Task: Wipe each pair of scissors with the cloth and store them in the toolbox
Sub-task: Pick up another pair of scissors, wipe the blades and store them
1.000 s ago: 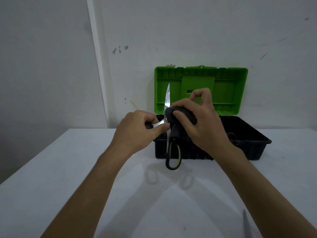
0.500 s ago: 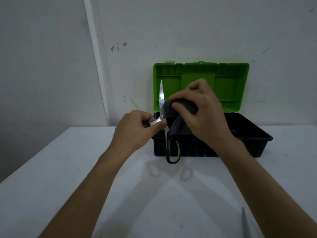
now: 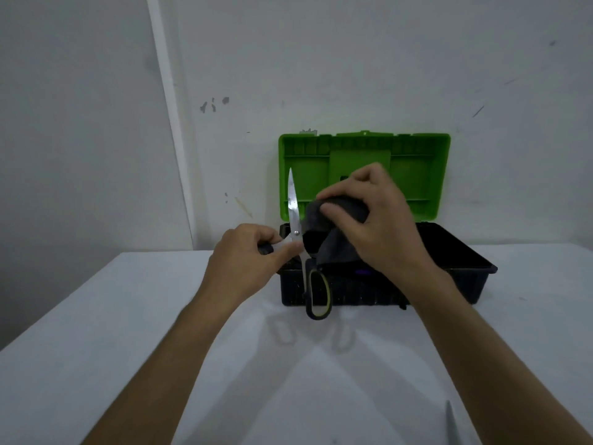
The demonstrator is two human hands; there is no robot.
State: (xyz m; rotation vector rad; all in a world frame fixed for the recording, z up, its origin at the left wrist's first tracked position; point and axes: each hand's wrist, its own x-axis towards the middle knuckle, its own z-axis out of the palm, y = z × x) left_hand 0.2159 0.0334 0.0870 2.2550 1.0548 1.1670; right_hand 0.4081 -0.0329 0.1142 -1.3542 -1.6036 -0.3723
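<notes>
I hold a pair of scissors spread open in front of the toolbox, one bare blade pointing up. My left hand grips one black handle near the pivot. The other black-and-yellow handle loop hangs down. My right hand presses a dark grey cloth around the second blade, which is hidden under it. The toolbox has a black base and an upright green lid, and stands open against the wall.
The white table runs from the wall toward me. A grey blade tip of another tool pokes in at the bottom right edge. Something small and purple shows inside the toolbox.
My right hand with the cloth has slid up along the covered blade. The upright blade has tilted slightly left, and the scissors sit a little higher.
</notes>
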